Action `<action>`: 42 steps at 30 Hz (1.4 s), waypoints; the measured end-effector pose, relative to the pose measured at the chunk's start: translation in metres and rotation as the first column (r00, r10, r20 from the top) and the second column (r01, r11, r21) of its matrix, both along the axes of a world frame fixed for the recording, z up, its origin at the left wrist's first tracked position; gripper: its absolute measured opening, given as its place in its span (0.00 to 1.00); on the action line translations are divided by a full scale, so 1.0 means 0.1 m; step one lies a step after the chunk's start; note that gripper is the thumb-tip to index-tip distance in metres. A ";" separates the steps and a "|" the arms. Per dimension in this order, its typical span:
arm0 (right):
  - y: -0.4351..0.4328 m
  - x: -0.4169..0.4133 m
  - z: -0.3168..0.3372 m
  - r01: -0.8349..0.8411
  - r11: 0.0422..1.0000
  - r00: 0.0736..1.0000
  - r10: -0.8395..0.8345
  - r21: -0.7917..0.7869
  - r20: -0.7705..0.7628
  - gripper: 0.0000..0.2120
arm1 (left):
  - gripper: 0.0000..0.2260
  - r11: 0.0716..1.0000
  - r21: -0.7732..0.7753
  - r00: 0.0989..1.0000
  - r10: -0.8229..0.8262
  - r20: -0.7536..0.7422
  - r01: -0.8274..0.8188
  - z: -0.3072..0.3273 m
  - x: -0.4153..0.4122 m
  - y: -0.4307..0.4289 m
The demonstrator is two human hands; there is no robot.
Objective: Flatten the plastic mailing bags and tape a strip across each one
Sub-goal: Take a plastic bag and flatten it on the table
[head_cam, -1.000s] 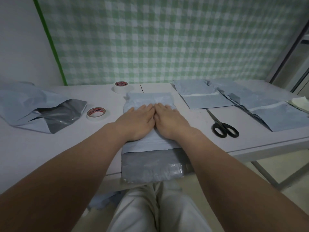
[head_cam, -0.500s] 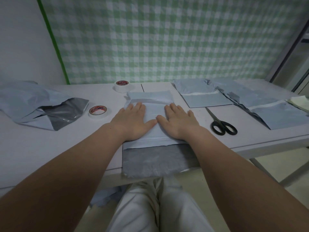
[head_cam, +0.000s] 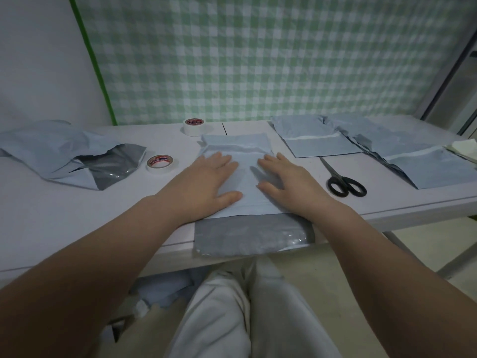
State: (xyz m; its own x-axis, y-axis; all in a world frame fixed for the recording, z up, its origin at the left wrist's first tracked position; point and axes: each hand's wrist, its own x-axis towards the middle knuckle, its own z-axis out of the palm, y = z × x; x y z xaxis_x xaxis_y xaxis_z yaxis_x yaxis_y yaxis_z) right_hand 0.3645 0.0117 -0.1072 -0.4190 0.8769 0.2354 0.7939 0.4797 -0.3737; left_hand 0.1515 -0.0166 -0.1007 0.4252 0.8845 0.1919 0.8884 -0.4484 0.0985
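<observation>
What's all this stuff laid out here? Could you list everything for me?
Table: one, pale grey, across the view.
Checked cloth: one, green and white, behind the table.
Centre bag: one, light blue-grey with a dark grey flap over the near edge, under both hands.
Loose bags: a crumpled pile, blue-grey and dark grey, far left.
Taped bags: several overlapping, blue-grey with white strips, right.
Tape rolls: two, white with red print; one left of the centre bag, one behind it.
Scissors: one pair, black handles, right of the centre bag.
White sheet: one, far right edge, unclear what.
Legs: light trousers, below the table.
Left hand: flat on the centre bag.
Right hand: flat on the centre bag.
</observation>
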 end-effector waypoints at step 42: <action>-1.04 0.20 -0.23 -0.171 0.898 0.981 0.195 0.404 -0.018 0.09 | 0.33 0.965 0.015 0.944 -0.251 -0.213 0.260 -0.11 -0.18 -0.69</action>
